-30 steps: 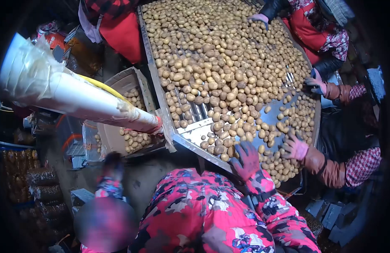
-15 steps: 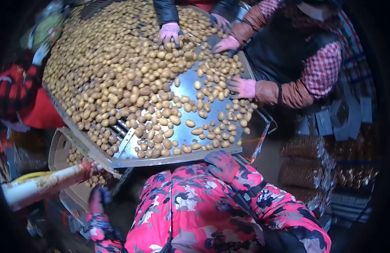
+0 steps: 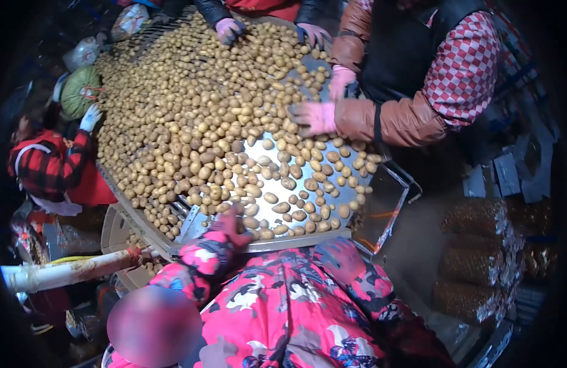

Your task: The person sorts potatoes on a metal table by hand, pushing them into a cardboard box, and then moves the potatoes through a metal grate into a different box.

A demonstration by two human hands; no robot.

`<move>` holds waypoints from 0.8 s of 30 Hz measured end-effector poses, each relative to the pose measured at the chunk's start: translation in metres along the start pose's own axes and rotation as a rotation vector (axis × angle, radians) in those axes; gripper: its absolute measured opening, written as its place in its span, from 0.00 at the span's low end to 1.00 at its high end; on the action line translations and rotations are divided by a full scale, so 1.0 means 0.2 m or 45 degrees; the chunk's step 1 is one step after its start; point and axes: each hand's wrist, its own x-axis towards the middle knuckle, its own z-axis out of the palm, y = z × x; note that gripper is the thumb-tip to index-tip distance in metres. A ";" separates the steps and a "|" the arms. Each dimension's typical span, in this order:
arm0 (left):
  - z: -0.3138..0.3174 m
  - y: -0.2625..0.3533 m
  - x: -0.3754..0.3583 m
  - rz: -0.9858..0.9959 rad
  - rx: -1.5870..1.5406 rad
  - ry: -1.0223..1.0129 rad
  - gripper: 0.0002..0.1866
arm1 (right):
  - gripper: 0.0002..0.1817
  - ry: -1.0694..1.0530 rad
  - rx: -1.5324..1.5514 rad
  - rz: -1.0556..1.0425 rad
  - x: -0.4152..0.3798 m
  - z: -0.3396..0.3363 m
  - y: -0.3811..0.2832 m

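My left hand (image 3: 233,228), in a pink glove, reaches over the table's front rim and is among the potatoes (image 3: 251,210) at the near edge. Its fingers look stretched out, though somewhat blurred; no potato shows clearly in its grasp. My right hand (image 3: 340,259), in a blue-grey and pink glove, lies low by the front rim of the metal sorting table (image 3: 302,240), close against my pink camouflage jacket. Its fingers are too smeared to make out. A thick heap of potatoes covers most of the table, with shiny metal surface showing between the nearer ones.
A co-worker with brown sleeves (image 3: 406,126) handles potatoes at the right; another's gloved hands (image 3: 229,29) are at the far side. A person in red plaid (image 3: 62,165) stands left, by a green sack (image 3: 80,92). A white pipe (image 3: 68,270) juts out at left. Filled bags (image 3: 470,257) are stacked at right.
My left hand has risen from below the table's left corner onto the potatoes at the front rim. More potatoes lie toward the right middle. The right co-worker's hand has moved left over them.
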 end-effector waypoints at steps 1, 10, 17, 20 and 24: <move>0.07 0.03 0.05 0.119 0.026 -0.011 0.53 | 0.30 -0.002 0.021 -0.001 0.01 -0.03 0.00; 0.24 -0.07 0.19 0.439 0.281 0.349 0.42 | 0.32 0.022 -0.241 -0.289 0.61 0.05 -0.15; 0.01 -0.57 -0.22 -0.038 0.239 0.432 0.38 | 0.41 0.165 -0.632 -0.222 0.98 0.07 0.35; -0.08 -0.60 -0.34 -0.179 0.222 0.476 0.38 | 0.44 0.427 -0.848 0.047 1.05 -0.06 0.46; -0.17 -0.72 -0.31 -0.187 0.160 0.657 0.38 | 0.41 0.261 0.051 0.304 1.06 0.17 -0.05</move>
